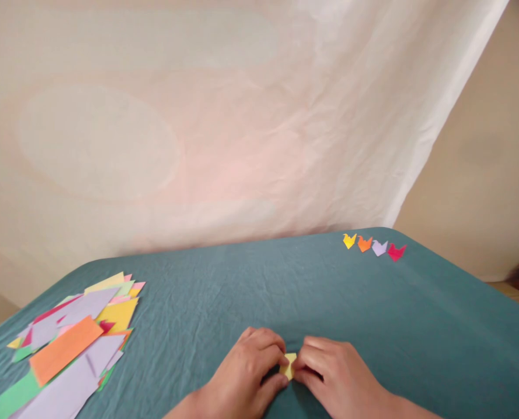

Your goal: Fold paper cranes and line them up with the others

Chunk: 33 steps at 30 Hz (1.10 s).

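— Left hand (246,372) and right hand (333,378): both lying low at the bottom centre of the frame, knuckles up, fingertips meeting.

— Pinching anything?

— Pinching a small yellow folded paper (289,365) from either side, thumb and fingers of each hand closing on it, pressing it against the teal tablecloth (285,285).

— And lying elsewhere?

— Spreading across the lower left of the frame, a loose pile of coloured paper sheets (71,349): orange, lilac, yellow, green, pink, overlapping one another.

— Anything toward the right?

— Sitting in a row at the upper right edge of the cloth, well apart from the hands, four small folded paper shapes: yellow shape (349,240), orange shape (364,243), lilac shape (379,247), red shape (396,251), each just beside the next.

— Behind all that?

— Hanging across the upper frame, a pale creased backdrop sheet (198,128).
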Tool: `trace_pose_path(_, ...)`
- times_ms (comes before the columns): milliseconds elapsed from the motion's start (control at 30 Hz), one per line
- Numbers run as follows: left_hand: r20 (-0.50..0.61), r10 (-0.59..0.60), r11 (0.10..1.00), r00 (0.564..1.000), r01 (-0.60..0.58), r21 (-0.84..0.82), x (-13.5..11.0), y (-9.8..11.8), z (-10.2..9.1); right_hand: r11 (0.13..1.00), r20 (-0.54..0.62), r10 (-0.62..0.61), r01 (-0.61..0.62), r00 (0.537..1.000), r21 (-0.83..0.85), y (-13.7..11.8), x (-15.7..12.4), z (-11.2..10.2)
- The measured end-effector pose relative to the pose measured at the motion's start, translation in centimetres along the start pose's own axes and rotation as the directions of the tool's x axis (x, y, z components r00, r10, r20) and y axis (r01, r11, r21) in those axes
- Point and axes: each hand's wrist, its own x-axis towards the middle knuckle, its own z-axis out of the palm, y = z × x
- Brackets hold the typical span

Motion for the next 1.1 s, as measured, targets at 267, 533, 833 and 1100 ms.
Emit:
trace_pose_path(267,-0.018,0.008,1.000,1.000,-0.008,-0.010,-0.19,-0.16,0.06,0.993,0.012,0.077,-0.078,0.997,0.093,-0.27,-0.07,0.26)
trace_pose_path(533,0.003,0.125,0.992,0.992,-0.125,0.029,-0.11,-0.43,0.08,0.952,0.014,0.275,-0.275,0.961,0.138,-0.51,0.48,0.19)
trace_pose_path(833,-0.027,0.172,0.983,0.985,-0.169,0.076,-0.38,-0.42,0.11,0.944,0.042,0.314,-0.316,0.949,0.095,-0.61,0.69,0.26)
trace_pose_path(1100,-0.031,0.164,0.984,0.986,-0.161,0.077,-0.72,-0.63,0.30,0.947,0.043,0.312,-0.314,0.949,0.070,-0.67,0.80,0.90)
